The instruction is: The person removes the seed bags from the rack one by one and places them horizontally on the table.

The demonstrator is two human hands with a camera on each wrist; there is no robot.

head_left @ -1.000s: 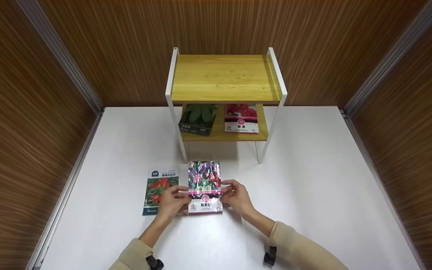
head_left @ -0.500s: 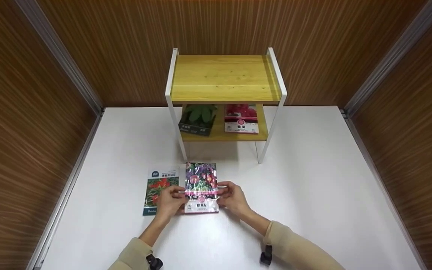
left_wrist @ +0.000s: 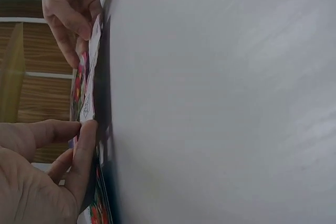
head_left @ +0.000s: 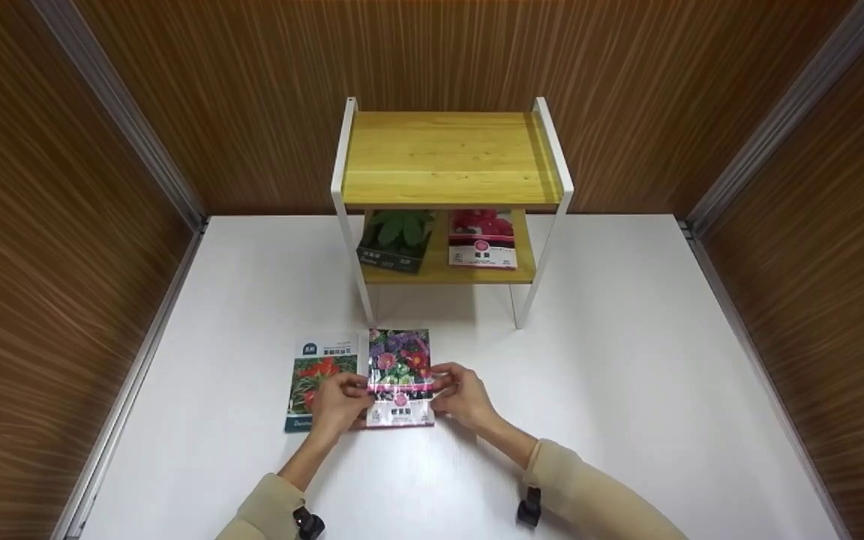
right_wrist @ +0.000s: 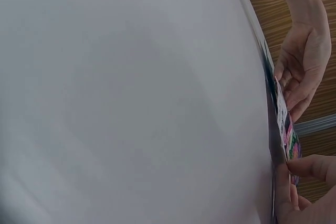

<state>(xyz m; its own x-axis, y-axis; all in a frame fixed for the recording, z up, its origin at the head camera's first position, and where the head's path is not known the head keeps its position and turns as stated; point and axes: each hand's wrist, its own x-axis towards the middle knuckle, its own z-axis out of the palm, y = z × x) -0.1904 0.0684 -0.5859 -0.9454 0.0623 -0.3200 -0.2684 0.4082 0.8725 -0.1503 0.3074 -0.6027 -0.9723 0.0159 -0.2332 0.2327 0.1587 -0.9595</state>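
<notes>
Both hands hold a seed packet (head_left: 400, 364) printed with purple, pink and red flowers, in front of the small shelf. My left hand (head_left: 338, 409) pinches its left edge between thumb and fingers; my right hand (head_left: 468, 397) pinches the right edge. In the left wrist view the packet (left_wrist: 89, 90) shows nearly edge-on, with a dark shadow on the table beneath it. A second seed packet (head_left: 327, 347), with red flowers and a teal bottom band, lies on the table to the left, partly covered by my left hand.
A two-tier wooden shelf (head_left: 453, 157) with white side frames stands behind the hands. Its lower board carries a dark green leaf packet (head_left: 396, 238) at left and a pink-flowered packet (head_left: 482, 244) at right. Wood-grain panels (head_left: 447, 52) enclose the white table (head_left: 627, 337).
The held packet has shifted left and slightly toward the person, ending close beside the red-flowered packet. My right hand moved left with it; my left hand moved only a little.
</notes>
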